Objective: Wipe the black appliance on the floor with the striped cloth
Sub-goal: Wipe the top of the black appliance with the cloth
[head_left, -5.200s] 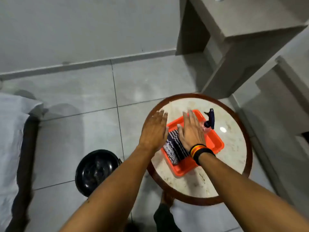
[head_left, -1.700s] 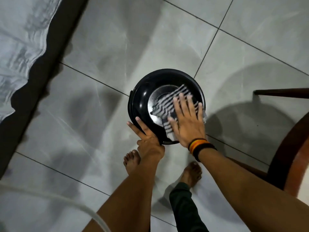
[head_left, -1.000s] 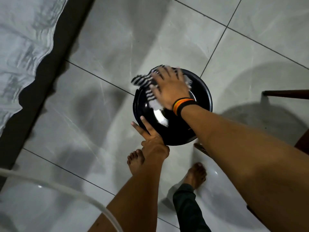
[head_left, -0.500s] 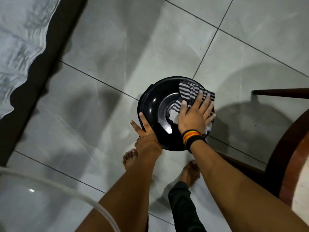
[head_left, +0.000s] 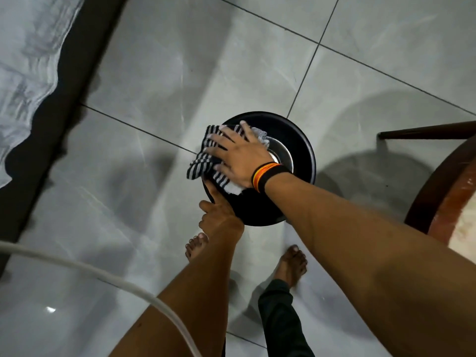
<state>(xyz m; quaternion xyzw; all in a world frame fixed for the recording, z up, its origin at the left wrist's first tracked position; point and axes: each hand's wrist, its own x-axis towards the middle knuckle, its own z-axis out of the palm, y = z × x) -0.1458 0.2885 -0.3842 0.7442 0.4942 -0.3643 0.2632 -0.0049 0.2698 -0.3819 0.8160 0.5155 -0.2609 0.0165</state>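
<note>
A round black appliance (head_left: 293, 140) with a shiny metal centre stands on the grey floor tiles. My right hand (head_left: 238, 155), with bands at the wrist, lies flat on the black-and-white striped cloth (head_left: 204, 161) and presses it onto the appliance's left rim; part of the cloth hangs over the edge. My left hand (head_left: 219, 217) rests against the near-left edge of the appliance, fingers on its rim, steadying it.
My bare feet (head_left: 292, 264) stand just in front of the appliance. A round wooden-rimmed table (head_left: 435, 191) is at the right edge. A bed with a pale sheet (head_left: 28, 63) runs along the left. A white cord (head_left: 103, 276) crosses the lower left.
My right hand has swept the cloth from the appliance's right side over to its left rim. My left hand has stayed on the near edge.
</note>
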